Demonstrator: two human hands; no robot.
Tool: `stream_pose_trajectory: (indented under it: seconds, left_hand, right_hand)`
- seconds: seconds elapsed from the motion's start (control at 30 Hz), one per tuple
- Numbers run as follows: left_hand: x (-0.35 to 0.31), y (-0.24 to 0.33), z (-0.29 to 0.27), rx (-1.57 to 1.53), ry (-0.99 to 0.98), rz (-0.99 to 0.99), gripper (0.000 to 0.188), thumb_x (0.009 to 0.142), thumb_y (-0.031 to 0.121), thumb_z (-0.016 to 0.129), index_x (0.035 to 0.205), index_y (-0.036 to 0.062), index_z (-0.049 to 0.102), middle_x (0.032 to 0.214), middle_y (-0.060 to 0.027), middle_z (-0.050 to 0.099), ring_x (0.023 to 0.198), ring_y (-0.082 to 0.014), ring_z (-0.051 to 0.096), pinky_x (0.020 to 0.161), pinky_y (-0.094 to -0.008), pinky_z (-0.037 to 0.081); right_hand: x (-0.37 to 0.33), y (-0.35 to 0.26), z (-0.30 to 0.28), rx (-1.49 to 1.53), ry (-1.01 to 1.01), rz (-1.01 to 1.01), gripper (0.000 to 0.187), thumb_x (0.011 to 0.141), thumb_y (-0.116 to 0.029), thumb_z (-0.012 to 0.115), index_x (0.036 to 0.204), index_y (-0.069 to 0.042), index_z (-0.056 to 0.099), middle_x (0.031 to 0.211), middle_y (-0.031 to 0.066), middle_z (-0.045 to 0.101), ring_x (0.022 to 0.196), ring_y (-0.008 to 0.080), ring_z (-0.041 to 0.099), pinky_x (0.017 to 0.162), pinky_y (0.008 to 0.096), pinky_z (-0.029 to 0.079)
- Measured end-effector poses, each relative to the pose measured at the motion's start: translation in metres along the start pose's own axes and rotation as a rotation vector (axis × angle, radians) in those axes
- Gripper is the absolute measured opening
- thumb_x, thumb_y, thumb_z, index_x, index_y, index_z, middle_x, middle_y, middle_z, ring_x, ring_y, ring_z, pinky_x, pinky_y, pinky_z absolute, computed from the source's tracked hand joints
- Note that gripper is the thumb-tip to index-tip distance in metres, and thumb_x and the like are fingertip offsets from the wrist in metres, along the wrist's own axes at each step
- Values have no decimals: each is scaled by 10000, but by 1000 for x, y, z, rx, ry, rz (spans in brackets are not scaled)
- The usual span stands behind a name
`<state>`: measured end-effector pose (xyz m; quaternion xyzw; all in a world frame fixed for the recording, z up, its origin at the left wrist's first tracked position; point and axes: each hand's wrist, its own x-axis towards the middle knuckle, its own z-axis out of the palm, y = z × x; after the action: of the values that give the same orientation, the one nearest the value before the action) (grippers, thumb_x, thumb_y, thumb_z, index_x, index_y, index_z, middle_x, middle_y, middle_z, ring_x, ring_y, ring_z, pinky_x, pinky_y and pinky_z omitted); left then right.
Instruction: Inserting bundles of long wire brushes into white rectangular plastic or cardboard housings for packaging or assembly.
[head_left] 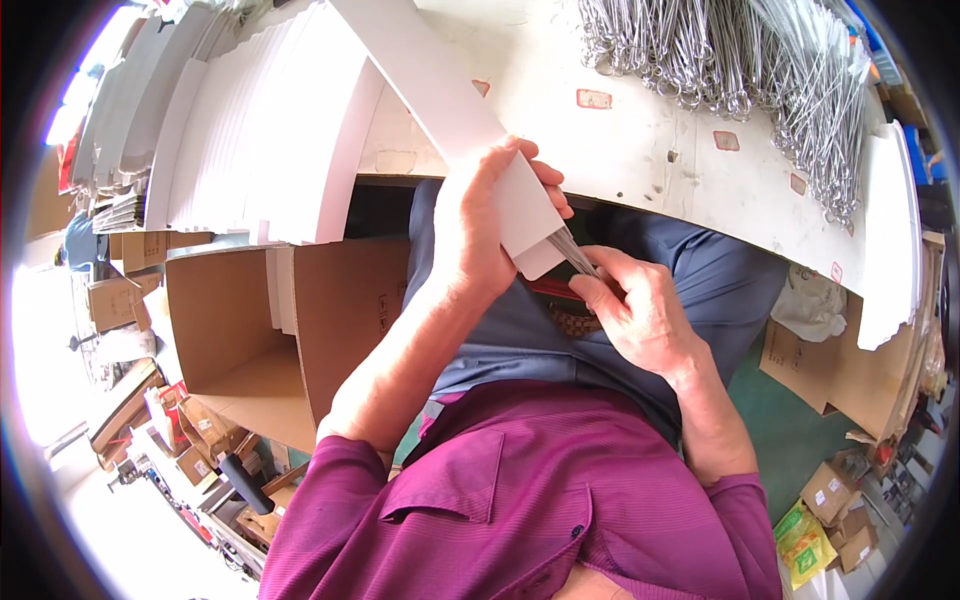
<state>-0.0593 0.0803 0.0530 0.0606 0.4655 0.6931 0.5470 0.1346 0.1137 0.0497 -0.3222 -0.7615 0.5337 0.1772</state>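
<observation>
My left hand [472,228] is wrapped round a long, narrow white cardboard box [440,90], which slants from the far edge down toward my lap. Its near end is open, with a flap folded out. A bundle of thin metal rods [573,250] sticks out of that end, and the fingers of my right hand [648,312] pinch it. How far the rods reach inside is hidden by the box. Similar metal skewers with looped ends [715,60] lie in a large pile on the table's far right.
The white table [640,150] runs across in front of me. Several white boxes [270,130] stand in a row at its left. A brown open carton [250,390] is below them. White cartons [890,240] edge the right side, with brown cardboard [850,370] below.
</observation>
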Motion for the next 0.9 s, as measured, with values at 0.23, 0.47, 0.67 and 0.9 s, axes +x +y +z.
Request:
stream_pose_trajectory:
  seconds: [0.23,0.47,0.67,0.9]
  left_hand:
    - [8,6,-10,-60,62,27,332,989,284,602,1108,-26,580,891,-194,665,736,-285,669,726,-437,588]
    - [9,5,-6,-79,20,12,333,997,292,596,1139,-7,560,916,-183,659,744,-267,675,751,-441,595]
    - [6,2,2,-73,18,49,339,993,295,601,1117,-19,578,906,-191,657,772,-285,667,763,-443,583]
    - [-6,-24,4,-13,-5,-74,324,1008,295,578,1141,0,567,902,-180,660,757,-283,677,730,-436,592]
  right_hand:
    - [-28,6,-21,-43,-57,166,353,928,-145,777,1197,54,666,850,169,726,701,217,695,668,329,544]
    - [-38,15,-16,4,46,84,296,996,-205,706,1134,56,692,810,167,703,672,210,671,635,332,521]
    - [-24,5,-5,65,8,152,284,1038,-221,648,1124,45,696,738,133,664,644,172,632,608,319,503]
    - [-2,8,7,353,-30,326,291,1039,-243,650,1148,26,676,736,53,670,640,93,588,583,277,484]
